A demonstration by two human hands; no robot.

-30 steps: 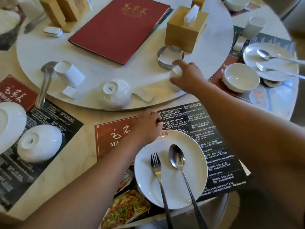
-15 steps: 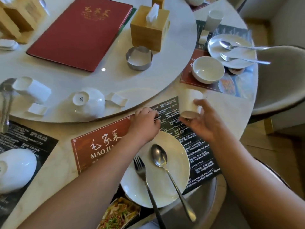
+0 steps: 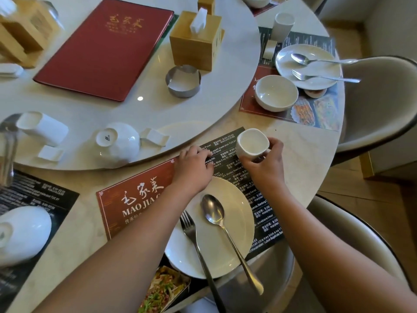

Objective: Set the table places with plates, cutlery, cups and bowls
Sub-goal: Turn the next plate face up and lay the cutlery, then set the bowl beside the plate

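Right hand point(image 3: 264, 164): holds the cup point(image 3: 252, 143) by its side; the cup is tipped, mouth up
Cup: at 1 o'clock from the plate point(image 3: 228, 242), near it, over the mat point(image 3: 135, 199), not set down yet
Left hand point(image 3: 194, 169): on the mat at 11 o'clock of the plate, fingers bent; I cannot tell if it holds a thing
Plate: on the mat, with the fork point(image 3: 191, 233) and spoon point(image 3: 213, 210) on it
Done here: plate, fork, spoon
Left here: stand the cup, add a bowl point(image 3: 119, 143); one waits upside down on the disc point(image 3: 225, 98) at 10 o'clock
Far mat point(image 3: 249, 102): at 2 o'clock; its place looks all set
Left bowl point(image 3: 24, 233): upside down at 9 o'clock; that place needs more, I think
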